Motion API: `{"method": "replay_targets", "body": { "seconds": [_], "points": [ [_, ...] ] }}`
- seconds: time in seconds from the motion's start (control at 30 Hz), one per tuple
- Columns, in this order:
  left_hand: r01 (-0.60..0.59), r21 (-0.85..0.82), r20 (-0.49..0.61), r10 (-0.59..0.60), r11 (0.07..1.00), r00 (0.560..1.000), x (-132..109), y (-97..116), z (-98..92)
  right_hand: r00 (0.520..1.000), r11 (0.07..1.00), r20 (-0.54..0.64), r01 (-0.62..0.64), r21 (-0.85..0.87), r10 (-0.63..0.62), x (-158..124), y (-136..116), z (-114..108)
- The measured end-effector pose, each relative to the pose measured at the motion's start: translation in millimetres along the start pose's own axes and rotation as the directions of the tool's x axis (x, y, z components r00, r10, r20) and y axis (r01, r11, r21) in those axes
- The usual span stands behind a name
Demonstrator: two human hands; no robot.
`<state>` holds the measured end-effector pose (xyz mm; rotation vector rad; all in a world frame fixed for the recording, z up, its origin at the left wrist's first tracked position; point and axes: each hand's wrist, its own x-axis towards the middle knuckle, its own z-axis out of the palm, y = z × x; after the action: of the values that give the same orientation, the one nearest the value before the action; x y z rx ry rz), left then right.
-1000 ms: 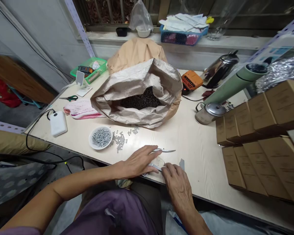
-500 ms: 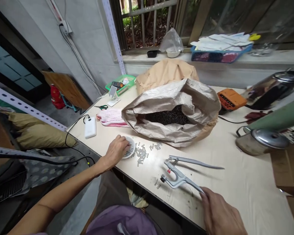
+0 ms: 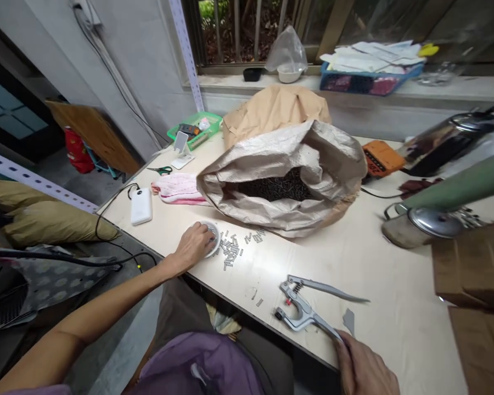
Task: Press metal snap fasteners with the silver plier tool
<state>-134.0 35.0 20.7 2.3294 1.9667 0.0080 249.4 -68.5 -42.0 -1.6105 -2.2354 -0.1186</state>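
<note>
At the lower right of the frame, the right hand [image 3: 368, 365] gripped one handle of splayed grey pliers [image 3: 310, 315], red- and black-tipped with a coiled spring. Left of centre, the left hand [image 3: 193, 245] curled over a white bowl [image 3: 218, 240], its grasp impossible to tell.

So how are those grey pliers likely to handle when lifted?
The grey pliers look metal, so probably stiff and fairly heavy for their size. The coil spring suggests the handles may resist squeezing. Splayed wide, they seem unlikely to roll.
</note>
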Motion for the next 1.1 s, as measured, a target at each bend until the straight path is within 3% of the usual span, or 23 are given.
{"method": "replay_targets", "body": {
  "seconds": [0.13, 0.27, 0.43, 0.5, 0.6, 0.7, 0.8, 0.87, 1.1],
  "points": [
    [0.034, 0.017, -0.031, -0.033, 0.999, 0.999, 1.2, 1.3, 6.2, 1.000, 0.997, -0.023, -0.003, -0.079, 0.001, 7.9, -16.0, -13.8],
    [0.039, -0.017, -0.136, -0.041, 0.999, 0.990, -0.9, -0.3, 6.0, 0.999, 0.996, -0.027, 0.036, -0.085, -0.038, 18.2, -30.8, -10.9],
    [-0.006, -0.282, -0.257, -0.070, 0.959, 0.964, -9.6, 9.7, -13.1, 0.997, 0.998, -0.036, 0.067, 0.017, -0.067, 40.2, -51.8, 3.2],
    [-0.026, -0.476, -0.194, -0.076, 0.879, 0.978, -14.6, 22.1, -17.9, 0.998, 0.999, -0.043, 0.044, 0.031, -0.043, 41.8, -51.6, 4.3],
    [0.015, -0.707, 0.011, -0.010, 0.707, 1.000, -20.8, 48.3, -12.7, 0.999, 1.000, -0.044, 0.019, 0.008, -0.019, 34.8, -44.4, 0.7],
    [0.159, -0.811, 0.231, 0.059, 0.563, 0.971, -21.2, 76.4, 3.3, 1.000, 1.000, 0.001, 0.009, -0.026, -0.009, 26.6, -38.9, -4.3],
    [0.269, -0.836, 0.358, 0.103, 0.479, 0.928, -15.5, 97.6, 18.3, 1.000, 0.998, 0.025, 0.017, -0.064, -0.015, 24.4, -38.3, -6.4],
    [0.288, -0.828, 0.387, 0.119, 0.482, 0.914, -10.5, 106.4, 24.5, 0.999, 0.997, 0.025, 0.029, -0.076, -0.027, 25.1, -39.0, -5.9],
    [0.205, -0.741, 0.385, 0.153, 0.640, 0.910, -3.0, 117.9, 32.7, 1.000, 0.999, 0.021, 0.003, -0.036, -0.002, 23.8, -40.1, -3.0]
  ]
}}
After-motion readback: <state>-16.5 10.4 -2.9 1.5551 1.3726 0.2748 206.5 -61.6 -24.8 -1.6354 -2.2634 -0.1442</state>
